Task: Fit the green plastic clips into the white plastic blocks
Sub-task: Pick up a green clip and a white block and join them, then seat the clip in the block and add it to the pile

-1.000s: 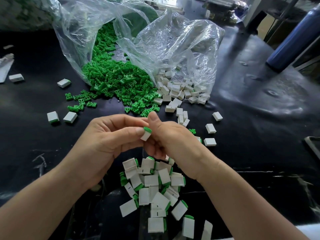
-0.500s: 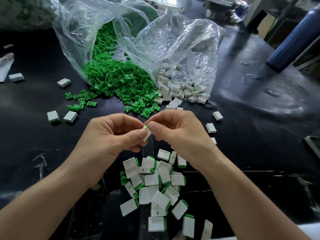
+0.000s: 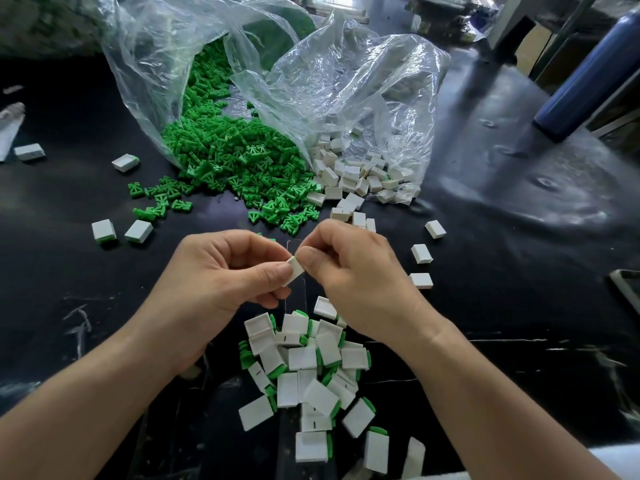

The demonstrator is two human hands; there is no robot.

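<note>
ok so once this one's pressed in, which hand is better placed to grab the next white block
Right, probably. The loose white blocks lie just beside the right hand, on its side of the table. The left hand pinches the current block, and nearer its side lie mostly green clips.

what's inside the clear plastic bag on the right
White plastic blocks fill the mouth of the right bag, some spilling onto the table. Crumpled film blurs whatever lies deeper.

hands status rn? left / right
Left hand: closed, pinching white block.
Right hand: closed, fingers on the same block's top end, where the green clip barely shows.
</note>
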